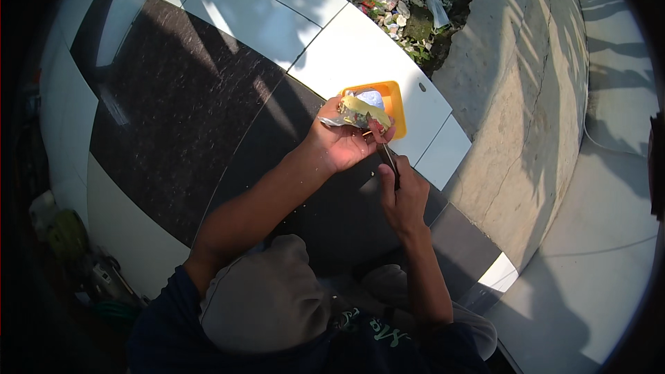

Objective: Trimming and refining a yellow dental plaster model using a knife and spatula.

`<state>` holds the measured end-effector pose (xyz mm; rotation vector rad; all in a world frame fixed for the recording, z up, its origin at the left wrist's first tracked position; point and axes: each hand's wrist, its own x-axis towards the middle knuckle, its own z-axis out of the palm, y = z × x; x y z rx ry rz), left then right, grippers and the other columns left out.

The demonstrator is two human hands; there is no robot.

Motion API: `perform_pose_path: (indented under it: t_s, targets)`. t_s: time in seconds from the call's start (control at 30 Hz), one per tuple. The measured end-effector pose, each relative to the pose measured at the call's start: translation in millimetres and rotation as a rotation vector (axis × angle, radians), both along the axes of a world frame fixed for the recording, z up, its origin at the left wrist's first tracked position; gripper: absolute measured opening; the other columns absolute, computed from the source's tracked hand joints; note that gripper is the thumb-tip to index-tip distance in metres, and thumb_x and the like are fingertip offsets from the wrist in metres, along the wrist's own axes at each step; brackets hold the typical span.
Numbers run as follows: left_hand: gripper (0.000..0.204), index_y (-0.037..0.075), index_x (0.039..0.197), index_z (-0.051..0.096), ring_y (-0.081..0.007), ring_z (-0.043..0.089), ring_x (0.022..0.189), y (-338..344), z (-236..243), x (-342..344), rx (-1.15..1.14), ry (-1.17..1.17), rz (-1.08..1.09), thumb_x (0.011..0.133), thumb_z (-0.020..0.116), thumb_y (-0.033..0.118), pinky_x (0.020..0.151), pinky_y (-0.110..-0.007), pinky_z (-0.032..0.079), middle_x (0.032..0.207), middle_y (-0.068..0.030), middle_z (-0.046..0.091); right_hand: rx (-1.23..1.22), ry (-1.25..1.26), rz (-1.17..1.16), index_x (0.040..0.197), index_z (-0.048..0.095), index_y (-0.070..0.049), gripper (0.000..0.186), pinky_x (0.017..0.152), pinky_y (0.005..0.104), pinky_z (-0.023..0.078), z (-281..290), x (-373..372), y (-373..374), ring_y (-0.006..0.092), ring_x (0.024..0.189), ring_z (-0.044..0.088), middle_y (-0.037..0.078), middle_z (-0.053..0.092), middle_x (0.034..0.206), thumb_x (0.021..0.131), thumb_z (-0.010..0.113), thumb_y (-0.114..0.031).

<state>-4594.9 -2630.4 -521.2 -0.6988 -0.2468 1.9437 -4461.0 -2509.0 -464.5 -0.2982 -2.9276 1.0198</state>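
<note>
1. Sunlit white tiles [374,45] and dark tiles [166,97] fill most of my view, with a concrete strip [499,111] to the right and littered ground [409,0] beyond.
2. I see the left hand [341,151], palm up, gripping a yellow-and-grey piece [364,109] just in front of an orange tray [400,112]; from here the piece overlaps the tray's near edge, and I cannot tell whether they touch.
3. I have the right hand [405,197] wrapped around a dark-handled tool [389,165], its far end running up to the left fingers; the tip is hidden from me.
4. Pale crumbs [303,181] dot the left forearm [260,201], so I judge that some material has already come off.
5. Much of the piece's yellow surface remains, so I'd call the work partway; exactly how much is left, I cannot tell.
6. Inside the tray I see a pale bluish, rounded thing [372,98]; whether it is finished or waiting, I cannot say.
</note>
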Motion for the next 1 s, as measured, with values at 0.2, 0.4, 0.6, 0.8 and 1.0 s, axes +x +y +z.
perform_pose_path:
  t_s: [0.2,0.4,0.6,0.8,1.0]
  targets:
    - [0.054,-0.001,0.123,0.046,-0.0308,0.057,0.110,3.9,5.5,2.8,-0.340,0.390,0.133,0.102,0.037,0.048,0.094,-0.050,0.049,0.121,-0.0135,0.052,-0.443,0.314,-0.289,0.118,0.052,0.001,0.027,0.065,0.0283,0.047,15.8,-11.0,-5.2,0.0148,0.068,0.061,0.008,0.062,0.075,0.100,0.049,-0.019]
    - [0.043,0.008,0.116,0.047,-0.0320,0.049,0.122,8.8,8.9,9.6,-0.424,0.669,0.192,0.101,0.041,0.047,0.105,-0.055,0.040,0.130,-0.0156,0.045,-0.417,0.060,-0.257,0.124,0.048,0.003,0.035,0.063,0.0216,0.039,20.4,-14.7,-4.2,0.0065,0.066,0.044,0.001,0.049,0.083,0.103,0.043,-0.025]
    - [0.046,0.006,0.120,0.044,-0.0274,0.048,0.120,2.0,25.9,5.8,-0.437,0.818,0.211,0.101,0.040,0.048,0.101,-0.051,0.044,0.126,-0.0142,0.046,-0.495,-0.112,-0.156,0.119,0.058,0.001,0.027,0.059,0.0300,0.045,39.6,-18.0,4.9,0.0167,0.066,0.058,0.009,0.058,0.081,0.102,0.045,-0.015]
    - [0.048,0.005,0.122,0.042,-0.0251,0.049,0.120,0.8,29.2,8.6,-0.490,0.810,0.192,0.101,0.038,0.048,0.101,-0.048,0.047,0.125,-0.0119,0.044,-0.090,0.017,0.023,0.117,0.062,-0.004,0.025,0.058,0.0354,0.047,45.1,-28.4,0.7,0.0276,0.065,0.060,0.014,0.058,0.081,0.094,0.052,-0.007]
    - [0.047,0.005,0.123,0.041,-0.0231,0.050,0.118,1.7,34.7,10.0,-0.538,0.886,0.229,0.102,0.035,0.046,0.101,-0.048,0.047,0.124,-0.0112,0.044,-0.010,0.003,0.025,0.117,0.062,-0.007,0.025,0.058,0.0368,0.049,50.2,-32.9,-1.3,0.0266,0.065,0.061,0.012,0.058,0.080,0.093,0.055,-0.007]
